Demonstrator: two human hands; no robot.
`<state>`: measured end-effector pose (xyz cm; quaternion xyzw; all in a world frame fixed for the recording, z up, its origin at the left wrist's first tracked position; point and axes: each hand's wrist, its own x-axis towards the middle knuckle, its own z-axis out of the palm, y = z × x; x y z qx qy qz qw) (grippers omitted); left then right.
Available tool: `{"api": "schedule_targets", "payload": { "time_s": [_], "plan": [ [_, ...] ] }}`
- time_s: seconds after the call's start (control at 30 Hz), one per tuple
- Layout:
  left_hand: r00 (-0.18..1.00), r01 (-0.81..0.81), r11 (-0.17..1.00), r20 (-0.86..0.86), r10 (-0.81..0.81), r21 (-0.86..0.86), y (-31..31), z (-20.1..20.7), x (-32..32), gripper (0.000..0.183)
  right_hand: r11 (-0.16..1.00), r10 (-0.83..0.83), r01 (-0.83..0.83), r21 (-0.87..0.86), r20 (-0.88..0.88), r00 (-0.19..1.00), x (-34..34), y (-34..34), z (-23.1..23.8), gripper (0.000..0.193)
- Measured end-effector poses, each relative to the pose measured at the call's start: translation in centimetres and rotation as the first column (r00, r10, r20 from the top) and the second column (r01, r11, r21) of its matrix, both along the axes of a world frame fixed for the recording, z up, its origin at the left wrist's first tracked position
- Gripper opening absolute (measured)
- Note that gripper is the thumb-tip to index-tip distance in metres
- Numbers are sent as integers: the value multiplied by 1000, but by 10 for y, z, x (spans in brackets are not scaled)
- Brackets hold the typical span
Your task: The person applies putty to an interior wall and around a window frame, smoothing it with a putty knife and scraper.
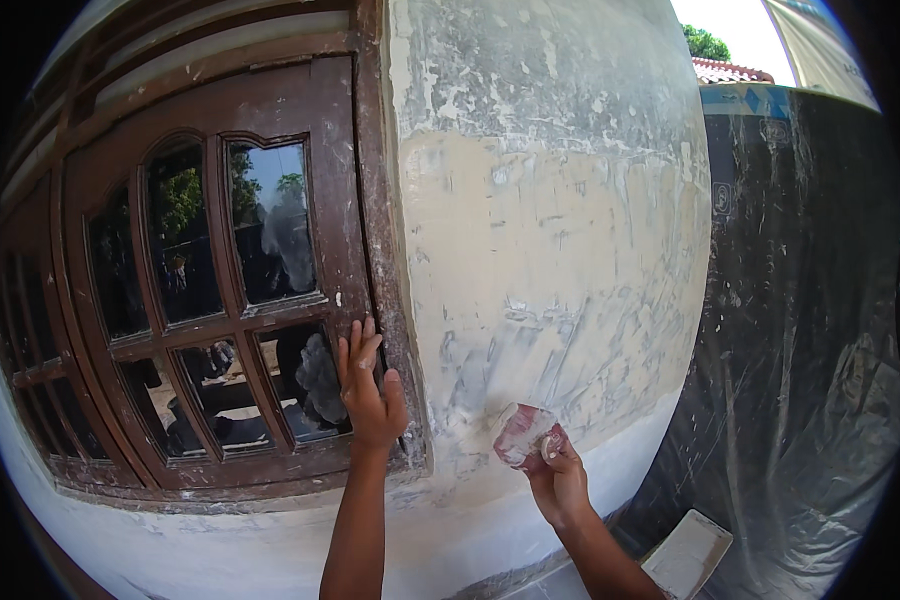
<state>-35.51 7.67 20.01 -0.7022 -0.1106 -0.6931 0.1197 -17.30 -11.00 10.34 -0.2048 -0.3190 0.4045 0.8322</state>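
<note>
My right hand [562, 482] grips a flat, dark-red piece smeared with white [518, 434] between thumb and fingers. The frame does not show whether it is sandpaper or a scraper. It is held against or very close to the lower part of the plastered wall [560, 230], which has cream and white patches over grey. My left hand [372, 390] rests with its fingers stretched out on the edge of the brown wooden window [335, 220], near its lower right corner. White smudges show on its fingers. Nothing is held in it.
Dark plastic sheeting [800, 330] hangs to the right of the rounded wall edge. A pale, shallow rectangular tray [690, 553] sits low beside my right forearm. The window's glass panes [178, 230] carry whitish smears. Red roof tiles [732, 72] show beyond.
</note>
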Motion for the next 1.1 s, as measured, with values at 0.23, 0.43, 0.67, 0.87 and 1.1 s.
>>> {"api": "schedule_targets", "payload": {
  "time_s": [0.23,0.43,0.67,0.87,1.1],
  "plan": [
    [885,464,843,113,-451,-270,-100,-111,68,52,993,-22,11,-115,-89,996,52,-46,-51,52],
    [784,562,495,237,-573,-663,-196,-248,177,56,903,-207,134,-409,-139,968,137,-118,-150,41],
    [806,312,125,193,-559,-942,-315,-416,307,58,650,-297,-40,-759,-301,906,269,-285,-306,54],
    [847,27,-297,179,-500,-955,-424,-515,382,50,357,-429,73,-931,-94,898,349,-405,-371,61],
    [831,-291,-469,23,-556,-834,-497,-610,423,45,-120,-138,393,-912,407,903,404,-470,-459,32]
  ]
}}
